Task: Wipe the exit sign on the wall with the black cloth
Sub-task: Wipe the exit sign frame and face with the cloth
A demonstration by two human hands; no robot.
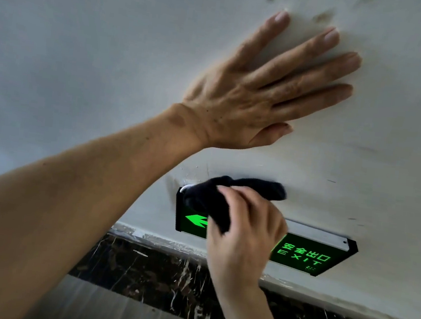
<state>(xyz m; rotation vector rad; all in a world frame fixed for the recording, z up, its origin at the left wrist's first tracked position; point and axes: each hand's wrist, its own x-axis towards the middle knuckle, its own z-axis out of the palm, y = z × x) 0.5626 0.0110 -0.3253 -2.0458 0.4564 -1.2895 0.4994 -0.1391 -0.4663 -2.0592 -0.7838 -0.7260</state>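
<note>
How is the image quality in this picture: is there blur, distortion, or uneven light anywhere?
Head view: the white wall is softly lit and shades darker toward the left; the glowing green exit sign appears upside down and tilted, its text sharp; the black cloth in the right hand looks slightly blurred; the left hand is sharp.

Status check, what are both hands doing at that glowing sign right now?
Left hand flat on white wall, open. Right hand gripping bunched black cloth, pressed on green-lit black exit sign, arrow end. Nothing in the way.
</note>
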